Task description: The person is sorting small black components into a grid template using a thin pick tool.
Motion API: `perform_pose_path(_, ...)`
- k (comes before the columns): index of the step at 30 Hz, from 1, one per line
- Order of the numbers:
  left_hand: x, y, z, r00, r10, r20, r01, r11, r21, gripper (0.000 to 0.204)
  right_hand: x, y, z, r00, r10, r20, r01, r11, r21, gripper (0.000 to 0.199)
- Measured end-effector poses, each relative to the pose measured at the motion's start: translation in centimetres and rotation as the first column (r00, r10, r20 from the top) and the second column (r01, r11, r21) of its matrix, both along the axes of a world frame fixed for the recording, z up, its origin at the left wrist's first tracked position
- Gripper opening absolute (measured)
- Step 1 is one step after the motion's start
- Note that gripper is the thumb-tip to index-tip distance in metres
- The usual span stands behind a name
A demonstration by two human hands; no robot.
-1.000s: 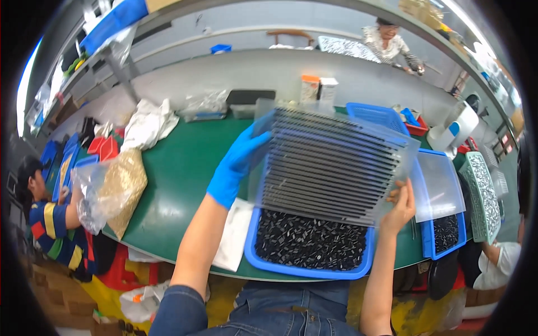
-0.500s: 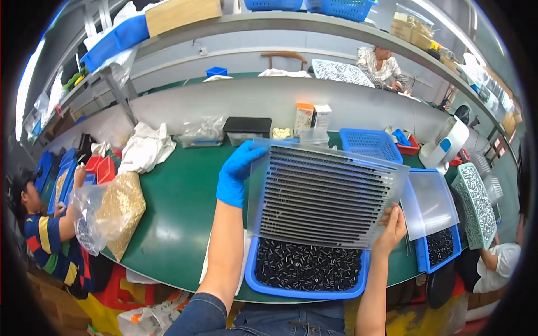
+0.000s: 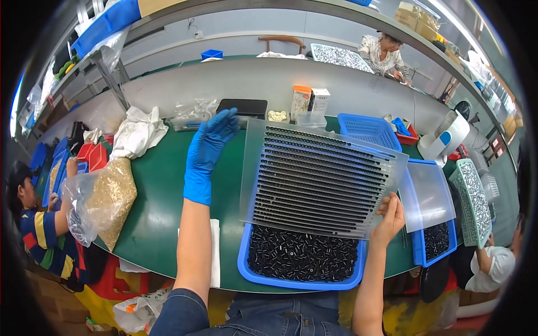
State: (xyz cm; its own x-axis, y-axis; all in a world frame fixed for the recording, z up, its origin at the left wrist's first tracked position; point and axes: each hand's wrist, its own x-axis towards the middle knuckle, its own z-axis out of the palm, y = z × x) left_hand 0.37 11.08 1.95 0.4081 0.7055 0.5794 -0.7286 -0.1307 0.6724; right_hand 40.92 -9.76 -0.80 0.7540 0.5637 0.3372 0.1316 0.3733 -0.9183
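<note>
My left hand (image 3: 210, 151), in a blue glove, is raised beside the left edge of a translucent sheet with rows of black parts (image 3: 319, 182). Its fingers are stretched out and touch nothing. Bare and closed, my right hand (image 3: 388, 219) grips the sheet's lower right edge. The sheet is tilted over a blue tray (image 3: 244, 263), hiding the tray's far part. Many small black cylindrical pieces (image 3: 305, 255) fill the near part of that tray.
To the right stands another blue tray (image 3: 419, 249) of black pieces under a translucent sheet (image 3: 428, 196). A blue basket (image 3: 370, 134) and a black-lidded box (image 3: 242, 107) line the back. At left, a co-worker (image 3: 42, 224) sits near a bag of gold-coloured pieces (image 3: 115, 196).
My left hand has let go of the sheet's upper left corner and moved left, its fingers straightened. My right hand still holds the sheet.
</note>
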Motion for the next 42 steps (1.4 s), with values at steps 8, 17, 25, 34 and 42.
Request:
perform_pose_path(8, 4.4, -2.3, 1.8, 0.95, 0.183, -0.252, -0.203, 0.978, -0.056, 0.045, 0.4, -0.3, -0.5, 1.0, 0.005, -0.003, -0.005, 1.0, 0.012, 0.028)
perform_pose_path(17, 8.2, -4.6, 3.2, 0.964, 0.181, -0.194, -0.181, 0.983, 0.018, 0.067, 0.0, -0.5, -0.4, 0.999, -0.011, -0.04, 0.013, 0.999, 0.034, 0.032)
perform_pose_path(25, 7.9, -6.2, 4.7, 0.962, 0.166, -0.218, -0.162, 0.986, 0.035, 0.056, 0.8, 0.5, 0.1, 0.997, -0.028, -0.067, 0.032, 0.998, 0.06, 0.04)
perform_pose_path(34, 7.3, -6.1, 4.4, 0.933, 0.263, -0.244, -0.236, 0.962, 0.135, 0.05, 1.6, 0.3, 5.3, 0.906, -0.28, 0.318, 0.286, 0.958, 0.03, 0.051)
perform_pose_path(42, 6.9, -6.7, 4.8, 0.914, 0.324, -0.246, -0.283, 0.941, 0.188, 0.041, -13.6, 0.2, 10.1, 0.477, 0.266, 0.837, -0.524, 0.851, 0.028, 0.004)
